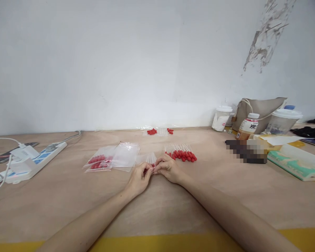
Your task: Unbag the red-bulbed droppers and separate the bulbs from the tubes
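Note:
My left hand [141, 177] and my right hand [169, 168] meet at the middle of the table with fingertips pinched together. A bit of red shows between them, but the small thing they hold is mostly hidden by the fingers. Thin white sticks [148, 158] lie just behind the fingertips. Right of them, close to my right hand, is a row of white sticks with red tips [183, 154]. Left of my left hand lie clear plastic bags [125, 154], flat and overlapping. Red pieces [99, 161] show through the leftmost bag.
Small red pieces [152, 131] lie on clear plastic near the wall. At the left is a power strip [39, 161] with chargers and cables. On the right stand a drink bottle [248, 127], lidded cups [222, 119], a grey bag [262, 108] and a white-green box [296, 162].

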The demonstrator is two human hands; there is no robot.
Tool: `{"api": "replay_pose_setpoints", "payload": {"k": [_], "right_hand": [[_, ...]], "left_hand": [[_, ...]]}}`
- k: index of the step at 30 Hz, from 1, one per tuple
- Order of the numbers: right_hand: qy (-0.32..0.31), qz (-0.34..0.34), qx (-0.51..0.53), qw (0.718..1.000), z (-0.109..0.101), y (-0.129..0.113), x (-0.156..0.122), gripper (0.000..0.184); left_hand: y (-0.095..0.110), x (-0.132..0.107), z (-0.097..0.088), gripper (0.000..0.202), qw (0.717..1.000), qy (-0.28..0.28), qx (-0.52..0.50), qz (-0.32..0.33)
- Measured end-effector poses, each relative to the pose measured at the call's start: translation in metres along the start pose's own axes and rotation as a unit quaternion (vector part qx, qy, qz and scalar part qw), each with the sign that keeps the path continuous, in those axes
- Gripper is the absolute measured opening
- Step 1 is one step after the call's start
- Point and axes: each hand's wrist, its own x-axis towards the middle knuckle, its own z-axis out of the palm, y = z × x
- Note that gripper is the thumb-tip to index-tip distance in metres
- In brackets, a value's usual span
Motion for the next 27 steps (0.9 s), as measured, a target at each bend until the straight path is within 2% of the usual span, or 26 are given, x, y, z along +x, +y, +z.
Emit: {"api": "replay_pose_setpoints", "payload": {"k": [6,11,14,17,20,23,27], "right_hand": [[-0.084,-0.017,0.008,0.996,-0.001,-0.005,-0.005,0.007],[-0.105,0.053,0.060,0.991,-0.013,-0.003,-0.009,0.010],[-0.124,0.069,0.090,0.986,-0.025,-0.002,-0.010,0.008],[-0.156,0.090,0.100,0.979,-0.038,0.000,-0.010,0.011],[-0.196,0.124,0.111,0.966,-0.049,0.001,-0.011,0.010],[-0.181,0.154,0.109,0.965,-0.055,0.002,-0.015,0.012],[-0.107,0.163,0.079,0.978,-0.057,0.000,-0.024,0.009]], "left_hand": [[-0.005,-0.001,0.002,0.023,0.999,0.032,0.018,-0.032],[-0.003,0.003,-0.005,0.024,1.000,0.008,-0.009,-0.001],[-0.004,0.004,-0.013,0.028,1.000,-0.004,-0.028,0.003],[-0.007,0.005,-0.021,0.029,1.000,-0.023,-0.001,0.018],[-0.009,0.004,-0.023,0.029,0.997,-0.064,0.028,0.039],[-0.009,0.002,-0.022,0.031,0.990,-0.113,0.057,0.064],[-0.007,-0.001,-0.022,0.038,0.978,-0.154,0.087,0.109]]}}
